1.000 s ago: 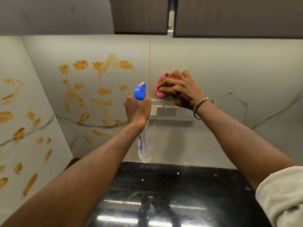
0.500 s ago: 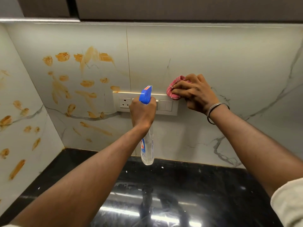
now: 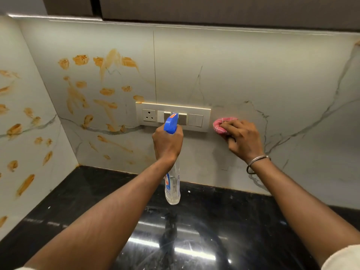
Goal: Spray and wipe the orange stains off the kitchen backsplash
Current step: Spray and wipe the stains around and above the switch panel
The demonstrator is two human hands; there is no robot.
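Observation:
My left hand grips the neck of a clear spray bottle with a blue trigger head, held upright in front of the switch plate. My right hand holds a bunched pink cloth against the pale marble backsplash, just right of the switch plate. Orange stains cover the backsplash left of the switch plate. More orange stains mark the left side wall. The backsplash right of the vertical seam looks free of orange.
A cream switch plate with a socket and several switches is set in the backsplash. A glossy black countertop runs below. Dark upper cabinets hang above. A metal bangle circles my right wrist.
My right hand has moved the pink cloth from above the switch plate down to its right side. The view has shifted, and the bottle stays in front of the switch plate.

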